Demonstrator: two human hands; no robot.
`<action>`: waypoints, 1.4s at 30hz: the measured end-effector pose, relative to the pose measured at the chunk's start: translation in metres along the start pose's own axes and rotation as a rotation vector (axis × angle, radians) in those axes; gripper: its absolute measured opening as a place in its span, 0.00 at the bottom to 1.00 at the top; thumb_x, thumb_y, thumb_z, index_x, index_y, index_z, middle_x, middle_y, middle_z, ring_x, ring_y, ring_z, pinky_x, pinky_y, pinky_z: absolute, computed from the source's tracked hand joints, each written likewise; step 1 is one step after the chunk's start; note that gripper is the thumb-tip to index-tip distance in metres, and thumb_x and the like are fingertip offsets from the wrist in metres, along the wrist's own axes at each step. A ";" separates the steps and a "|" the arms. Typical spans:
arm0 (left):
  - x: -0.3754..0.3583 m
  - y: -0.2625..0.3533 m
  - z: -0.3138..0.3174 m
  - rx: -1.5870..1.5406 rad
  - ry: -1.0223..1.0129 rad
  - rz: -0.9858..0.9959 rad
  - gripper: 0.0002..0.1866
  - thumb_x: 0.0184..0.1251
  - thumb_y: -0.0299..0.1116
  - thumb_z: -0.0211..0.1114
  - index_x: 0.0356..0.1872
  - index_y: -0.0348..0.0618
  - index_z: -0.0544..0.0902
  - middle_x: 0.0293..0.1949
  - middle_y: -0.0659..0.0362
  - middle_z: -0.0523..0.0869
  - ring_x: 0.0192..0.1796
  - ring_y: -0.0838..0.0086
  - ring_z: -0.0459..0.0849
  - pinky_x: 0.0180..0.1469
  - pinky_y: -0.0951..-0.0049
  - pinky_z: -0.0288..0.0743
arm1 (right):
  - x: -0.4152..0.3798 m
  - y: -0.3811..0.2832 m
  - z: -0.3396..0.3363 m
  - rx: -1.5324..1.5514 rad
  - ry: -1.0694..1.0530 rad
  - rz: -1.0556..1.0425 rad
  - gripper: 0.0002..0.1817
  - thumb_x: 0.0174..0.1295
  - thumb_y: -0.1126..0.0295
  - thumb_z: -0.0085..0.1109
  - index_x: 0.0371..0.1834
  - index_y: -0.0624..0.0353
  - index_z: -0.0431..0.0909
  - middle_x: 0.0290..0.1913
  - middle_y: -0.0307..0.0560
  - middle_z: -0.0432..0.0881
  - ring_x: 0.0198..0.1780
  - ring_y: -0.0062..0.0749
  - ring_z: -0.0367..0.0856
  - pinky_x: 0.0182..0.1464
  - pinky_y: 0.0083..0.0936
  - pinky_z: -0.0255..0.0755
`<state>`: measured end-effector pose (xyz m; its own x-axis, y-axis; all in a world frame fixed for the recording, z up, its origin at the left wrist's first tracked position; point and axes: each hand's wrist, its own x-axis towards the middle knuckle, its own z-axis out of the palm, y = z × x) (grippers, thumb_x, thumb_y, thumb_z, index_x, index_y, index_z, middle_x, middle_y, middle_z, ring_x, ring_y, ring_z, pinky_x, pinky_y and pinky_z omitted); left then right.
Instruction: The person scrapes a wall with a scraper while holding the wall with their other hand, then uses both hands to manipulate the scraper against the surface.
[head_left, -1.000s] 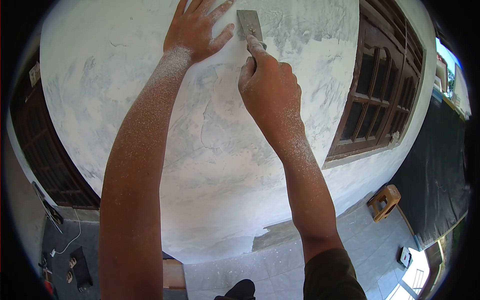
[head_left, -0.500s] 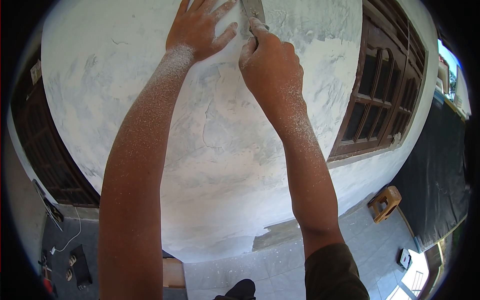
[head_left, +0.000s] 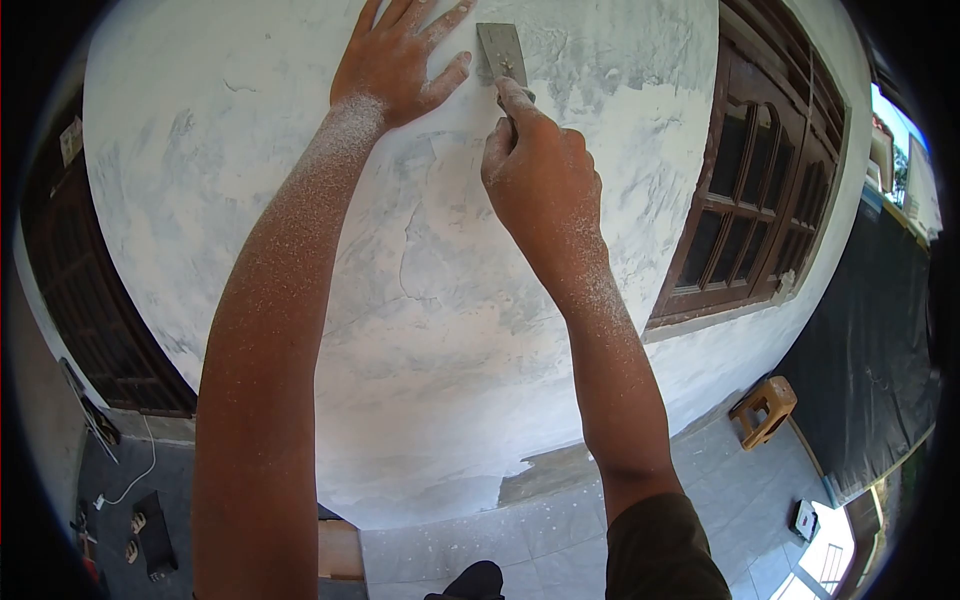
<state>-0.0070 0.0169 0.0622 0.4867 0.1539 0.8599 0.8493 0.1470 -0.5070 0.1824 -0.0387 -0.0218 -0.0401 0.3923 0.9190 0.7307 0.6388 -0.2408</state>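
Note:
My left hand (head_left: 395, 62) lies against the white, patchy wall (head_left: 450, 340) at the top, its fingers spread and pale dust on its wrist. To its right, my right hand (head_left: 545, 165) is wrapped round the handle of a putty knife (head_left: 502, 52). The flat metal blade points upward against the wall, with the index finger stretched along it and a few crumbs on its surface. Grey smears and a thin crack mark the wall below and between my arms.
A brown wooden window (head_left: 755, 190) is at the right, and dark shutters (head_left: 95, 300) stand at the left. A tan stool (head_left: 765, 411) is on the grey tiled floor (head_left: 560, 540). At the lower left lie a white cable (head_left: 150, 460) and sandals (head_left: 135, 535).
My right hand and the putty knife have moved down the wall, so more of the blade shows. My left hand has stayed nearly in place.

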 end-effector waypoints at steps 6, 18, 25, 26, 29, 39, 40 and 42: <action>-0.001 -0.001 0.001 0.028 -0.027 0.005 0.37 0.75 0.57 0.48 0.80 0.51 0.60 0.83 0.50 0.50 0.85 0.59 0.45 0.84 0.48 0.34 | 0.006 -0.006 -0.001 0.009 0.009 0.014 0.20 0.71 0.69 0.55 0.64 0.55 0.81 0.39 0.60 0.90 0.36 0.48 0.92 0.44 0.43 0.87; 0.001 -0.001 0.002 0.002 -0.008 0.010 0.37 0.75 0.56 0.49 0.80 0.48 0.60 0.83 0.50 0.51 0.84 0.58 0.46 0.83 0.47 0.35 | -0.001 -0.003 0.001 0.005 -0.011 0.027 0.19 0.70 0.70 0.56 0.63 0.56 0.82 0.40 0.60 0.90 0.38 0.49 0.92 0.46 0.45 0.86; 0.000 0.000 0.001 -0.008 -0.003 0.008 0.39 0.73 0.57 0.51 0.79 0.47 0.61 0.82 0.50 0.52 0.84 0.59 0.46 0.84 0.48 0.35 | 0.011 -0.008 -0.004 0.025 0.060 -0.025 0.19 0.70 0.70 0.55 0.63 0.55 0.82 0.42 0.60 0.90 0.37 0.48 0.92 0.45 0.40 0.87; -0.001 0.001 0.001 -0.012 -0.001 0.003 0.39 0.73 0.57 0.51 0.79 0.47 0.61 0.82 0.50 0.52 0.84 0.59 0.46 0.84 0.48 0.35 | 0.002 -0.007 -0.005 0.009 0.021 0.006 0.19 0.70 0.70 0.55 0.63 0.56 0.82 0.42 0.60 0.90 0.37 0.48 0.92 0.45 0.40 0.87; -0.001 0.001 -0.001 -0.022 0.032 0.004 0.39 0.73 0.57 0.51 0.79 0.46 0.61 0.82 0.50 0.53 0.84 0.59 0.46 0.84 0.48 0.36 | 0.005 -0.001 -0.002 -0.001 0.011 0.013 0.19 0.70 0.70 0.55 0.63 0.56 0.82 0.42 0.60 0.90 0.37 0.47 0.92 0.45 0.41 0.87; 0.001 0.000 0.002 -0.049 0.064 0.015 0.37 0.73 0.53 0.52 0.78 0.46 0.63 0.81 0.48 0.55 0.84 0.58 0.48 0.83 0.48 0.39 | 0.005 -0.002 0.001 0.015 0.067 -0.002 0.19 0.71 0.69 0.56 0.63 0.57 0.82 0.37 0.60 0.89 0.37 0.49 0.92 0.41 0.43 0.87; 0.000 0.001 0.002 -0.048 0.076 0.027 0.36 0.73 0.52 0.52 0.78 0.46 0.63 0.81 0.48 0.57 0.83 0.58 0.50 0.82 0.47 0.41 | 0.011 -0.003 0.001 0.014 0.061 0.004 0.19 0.71 0.69 0.56 0.63 0.57 0.82 0.37 0.60 0.89 0.37 0.49 0.92 0.41 0.43 0.87; 0.001 -0.001 0.000 -0.051 0.048 0.034 0.36 0.73 0.51 0.53 0.77 0.46 0.64 0.80 0.47 0.59 0.82 0.57 0.52 0.82 0.46 0.42 | 0.027 -0.009 -0.001 0.029 0.100 -0.020 0.19 0.71 0.69 0.56 0.63 0.56 0.82 0.37 0.60 0.90 0.38 0.49 0.92 0.42 0.43 0.87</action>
<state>-0.0074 0.0171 0.0640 0.5234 0.1107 0.8449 0.8410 0.0924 -0.5331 0.1751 -0.0345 0.0050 0.0153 0.3122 0.9499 0.7101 0.6655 -0.2301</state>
